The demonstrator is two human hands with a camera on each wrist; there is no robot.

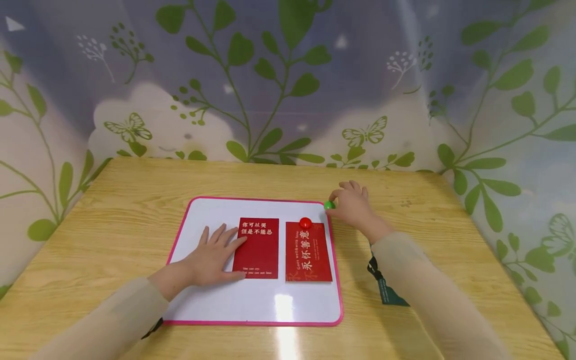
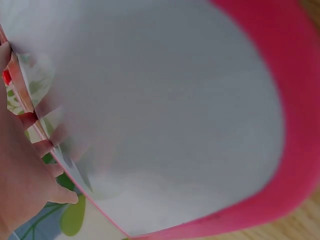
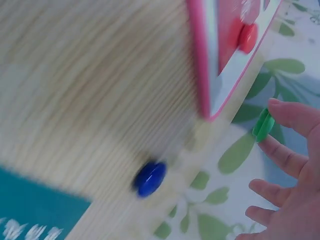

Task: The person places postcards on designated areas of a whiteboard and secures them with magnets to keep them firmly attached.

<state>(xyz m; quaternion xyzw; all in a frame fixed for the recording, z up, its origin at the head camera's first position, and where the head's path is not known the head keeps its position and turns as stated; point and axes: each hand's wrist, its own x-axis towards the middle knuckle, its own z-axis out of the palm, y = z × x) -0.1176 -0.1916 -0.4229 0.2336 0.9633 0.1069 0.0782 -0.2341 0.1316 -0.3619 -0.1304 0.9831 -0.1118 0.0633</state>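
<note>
A whiteboard with a pink rim lies flat on the wooden table. Two red cards are on it: a left card with white lettering, and a right card with a round red magnet at its top edge. My left hand is spread over the board, fingertips and thumb on the left card's left edge. Near the board's upper right corner, my right hand pinches a round green magnet between thumb and index finger, the other fingers loosely extended.
A dark teal card lies on the table right of the board, partly hidden by my right sleeve. The right wrist view shows a blue magnet near that card. Behind the table hangs a leaf-patterned cloth.
</note>
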